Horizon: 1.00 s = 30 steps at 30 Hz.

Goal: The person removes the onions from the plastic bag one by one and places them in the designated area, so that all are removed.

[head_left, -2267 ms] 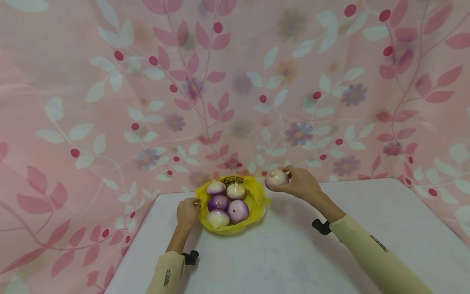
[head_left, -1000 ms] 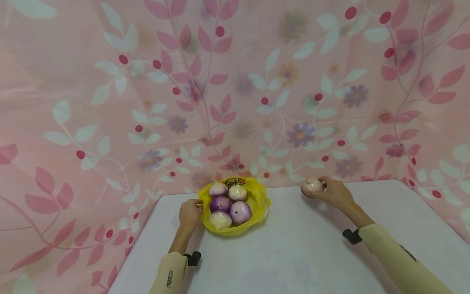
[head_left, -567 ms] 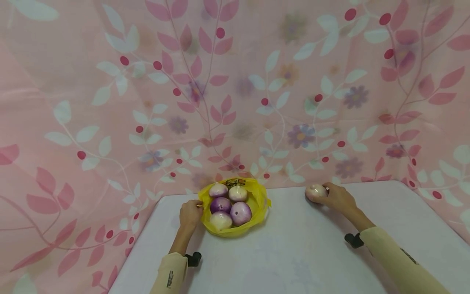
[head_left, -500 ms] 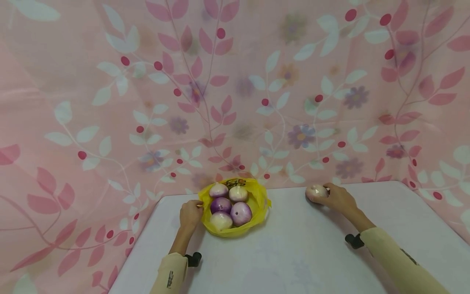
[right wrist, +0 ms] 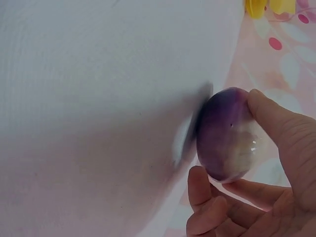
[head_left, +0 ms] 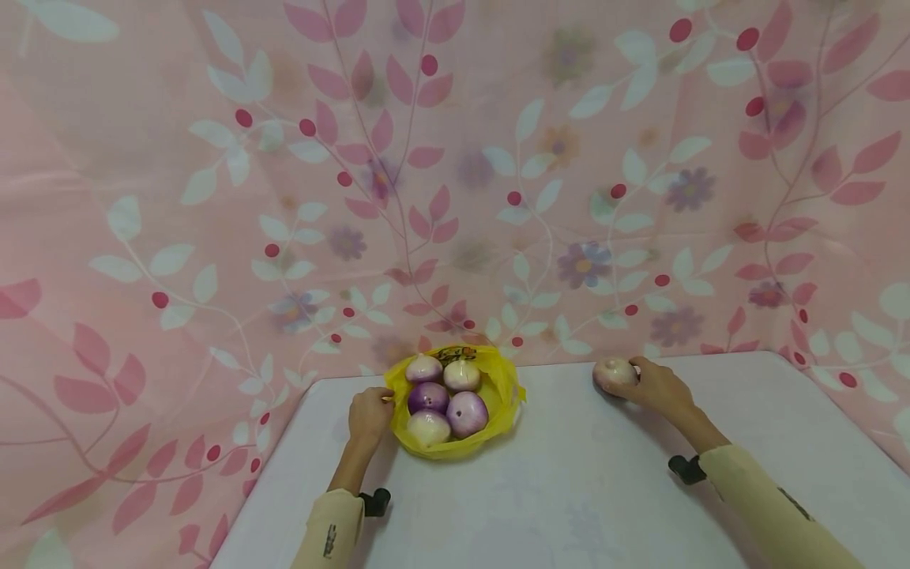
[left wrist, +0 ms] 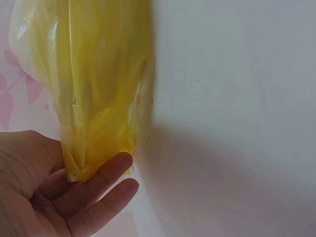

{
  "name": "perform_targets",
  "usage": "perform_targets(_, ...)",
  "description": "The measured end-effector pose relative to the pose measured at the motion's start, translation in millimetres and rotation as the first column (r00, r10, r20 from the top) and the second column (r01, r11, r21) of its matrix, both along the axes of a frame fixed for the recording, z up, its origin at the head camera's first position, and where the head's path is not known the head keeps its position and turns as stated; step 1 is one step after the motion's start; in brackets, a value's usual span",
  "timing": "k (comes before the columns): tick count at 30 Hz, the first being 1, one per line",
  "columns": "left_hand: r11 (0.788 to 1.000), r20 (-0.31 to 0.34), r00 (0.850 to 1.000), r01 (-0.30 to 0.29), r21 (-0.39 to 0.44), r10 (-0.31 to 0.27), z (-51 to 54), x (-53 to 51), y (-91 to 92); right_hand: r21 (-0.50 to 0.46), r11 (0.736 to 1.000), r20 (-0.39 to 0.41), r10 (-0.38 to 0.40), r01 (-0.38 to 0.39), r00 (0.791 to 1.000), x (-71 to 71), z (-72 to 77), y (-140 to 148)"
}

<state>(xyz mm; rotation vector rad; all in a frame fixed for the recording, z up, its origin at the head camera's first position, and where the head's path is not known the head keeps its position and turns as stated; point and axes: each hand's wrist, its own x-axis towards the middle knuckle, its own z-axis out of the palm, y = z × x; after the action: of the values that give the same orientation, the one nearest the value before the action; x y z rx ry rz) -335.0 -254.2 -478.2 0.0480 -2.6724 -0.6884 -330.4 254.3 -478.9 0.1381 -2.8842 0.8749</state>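
A yellow plastic bag [head_left: 508, 407] lies spread wide on the table with several purple-and-white onions [head_left: 467, 414] inside. My left hand [head_left: 370, 415] pinches the bag's left edge; in the left wrist view the thumb and fingers hold a gathered corner of the yellow plastic [left wrist: 98, 123]. Off to the right, my right hand [head_left: 657, 387] holds a single onion [head_left: 613, 374] between thumb and fingers, at the table surface near its back edge. The right wrist view shows this onion [right wrist: 224, 136] with a purple side facing the table and a paler side towards the palm.
A white-covered table [head_left: 547, 490] extends under both hands. Behind it hangs a pink floral cloth [head_left: 469, 158], close to the bag's far rim. Each wrist wears a small black camera mount [head_left: 686, 469].
My right hand has carried the onion from beside the bag rightward and down to the table surface. Over the last half second it has hardly moved. My left hand keeps its hold on the bag.
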Motion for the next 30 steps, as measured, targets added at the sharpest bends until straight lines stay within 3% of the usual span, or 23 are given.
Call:
perform_targets(7,1.000,-0.031,0.999,0.018,-0.009,-0.018,4.8,3.3,1.3,0.053,0.998,0.026,-0.040,0.038,0.999,5.1,8.4,-3)
perform_targets(21,1.000,-0.008,1.000,0.011,0.000,-0.011,1.0,1.6,1.4,0.078,0.995,-0.114,-0.051,0.060,0.992,17.4,38.7,-25)
perform_targets(30,1.000,-0.020,1.000,0.021,-0.017,-0.021,1.8,2.6,1.9,0.022,1.000,-0.053,-0.015,0.017,0.998,16.5,46.6,-58)
